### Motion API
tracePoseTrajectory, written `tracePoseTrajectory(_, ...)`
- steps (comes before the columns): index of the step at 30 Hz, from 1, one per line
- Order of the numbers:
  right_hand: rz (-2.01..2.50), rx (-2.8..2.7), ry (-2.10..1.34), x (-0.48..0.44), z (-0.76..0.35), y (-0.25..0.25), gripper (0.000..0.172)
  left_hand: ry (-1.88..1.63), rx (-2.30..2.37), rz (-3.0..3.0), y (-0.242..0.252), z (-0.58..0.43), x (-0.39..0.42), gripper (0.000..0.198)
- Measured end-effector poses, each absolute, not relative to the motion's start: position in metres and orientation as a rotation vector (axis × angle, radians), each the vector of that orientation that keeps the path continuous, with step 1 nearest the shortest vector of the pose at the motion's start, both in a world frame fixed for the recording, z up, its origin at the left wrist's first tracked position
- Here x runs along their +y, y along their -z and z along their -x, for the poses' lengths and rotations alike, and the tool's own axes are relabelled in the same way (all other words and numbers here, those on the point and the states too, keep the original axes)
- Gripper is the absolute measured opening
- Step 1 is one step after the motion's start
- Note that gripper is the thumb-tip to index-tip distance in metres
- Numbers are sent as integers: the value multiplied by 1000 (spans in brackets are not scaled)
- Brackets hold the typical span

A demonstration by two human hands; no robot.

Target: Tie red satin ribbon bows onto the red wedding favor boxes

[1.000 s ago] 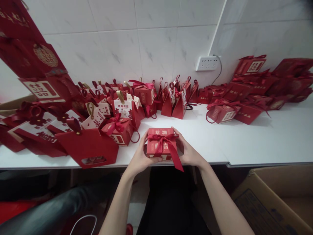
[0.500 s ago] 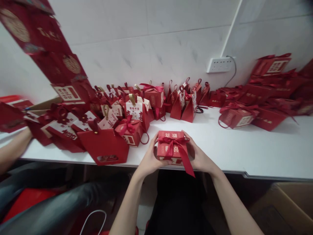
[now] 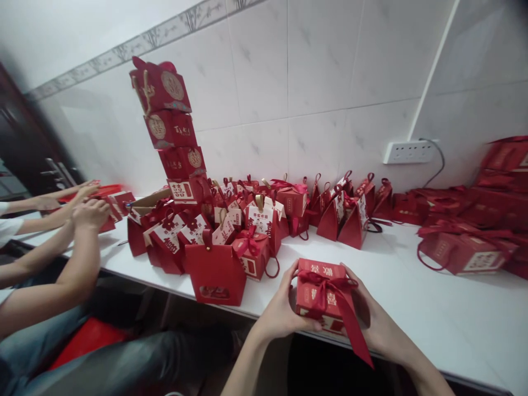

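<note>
A red gift box (image 3: 325, 294) with gold lettering and a red ribbon bow on top is gripped between my two hands at the table's front edge. My left hand (image 3: 284, 308) wraps its left side, thumb along the front. On its right side lies my right hand (image 3: 367, 313), its fingers partly hidden behind the box and the hanging ribbon tail. Left of my hands stand a smaller ribbon-tied red box (image 3: 252, 252) and a red handled gift box (image 3: 215, 275) with an oval window.
Many red gift boxes crowd the white table (image 3: 396, 286) along the wall. A tall stack of boxes (image 3: 181, 159) rises at left. More ribboned boxes (image 3: 462, 250) sit at right. Co-workers' hands (image 3: 88, 212) work at far left. A power strip (image 3: 410, 153) is on the wall.
The view has swung left and up, bringing the full stack and the co-workers' hands into sight. Both my hands still hold the ribboned box, with little change in grip.
</note>
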State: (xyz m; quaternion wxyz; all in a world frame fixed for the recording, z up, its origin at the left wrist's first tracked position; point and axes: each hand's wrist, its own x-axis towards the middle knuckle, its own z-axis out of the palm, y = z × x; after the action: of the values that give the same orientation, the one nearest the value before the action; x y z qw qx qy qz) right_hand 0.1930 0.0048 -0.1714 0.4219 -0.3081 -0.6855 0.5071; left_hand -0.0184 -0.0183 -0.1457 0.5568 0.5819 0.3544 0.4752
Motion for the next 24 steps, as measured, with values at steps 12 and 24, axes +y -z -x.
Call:
tracePoseTrajectory(12, 630, -1581, -1223, 10, -190, 169, 97, -977, 846, -1535, 148, 30, -3, 108)
tracePoseTrajectory(24, 813, -1374, -1175, 24, -188, 175, 89, -1326, 1140, -1614, 122, 5, 55, 99)
